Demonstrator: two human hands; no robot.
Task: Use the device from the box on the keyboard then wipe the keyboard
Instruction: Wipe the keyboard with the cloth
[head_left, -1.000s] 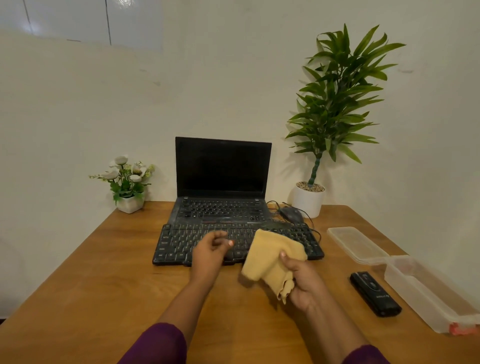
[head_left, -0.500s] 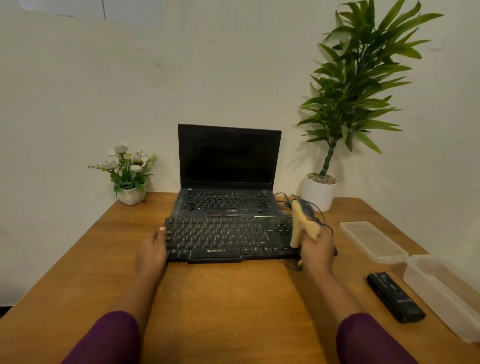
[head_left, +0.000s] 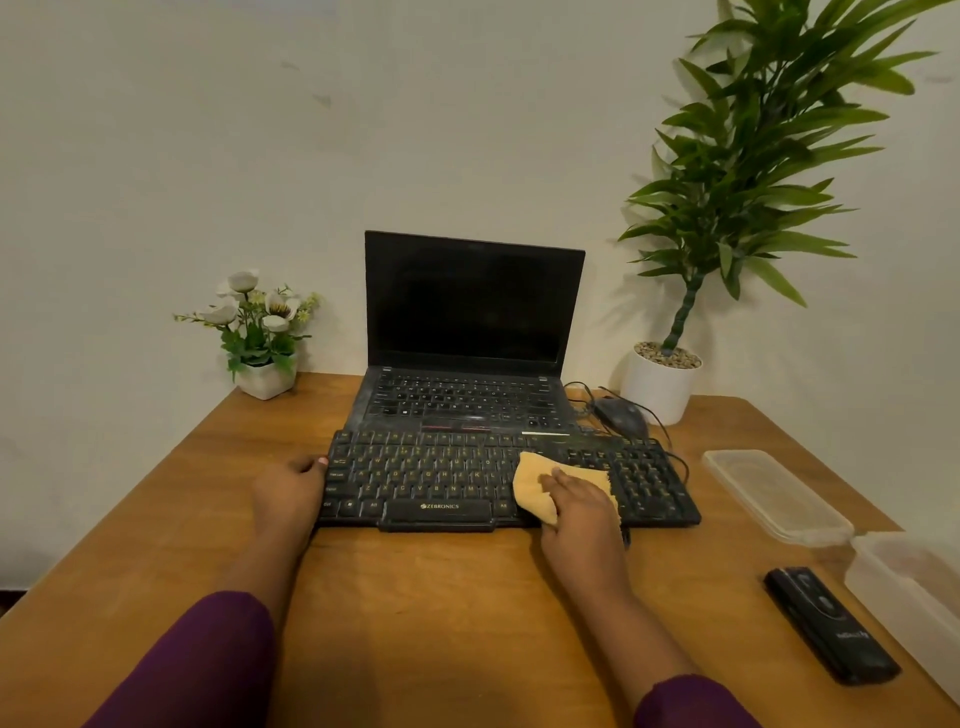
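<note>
Two purple-sleeved forearms reach forward over the table. At the near right the black device lies flat just beside the clear box, well apart from both hands. The left hand curls its fingers round the left end of the keyboard. The right hand lies palm down, fingers extended, pressing a yellow cloth onto the keys just left of the number pad. Behind stands a laptop, screen dark.

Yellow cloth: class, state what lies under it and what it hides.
The yellow cloth lies on the black keyboard, pressed by the right hand. The keys beneath it are covered.
</note>
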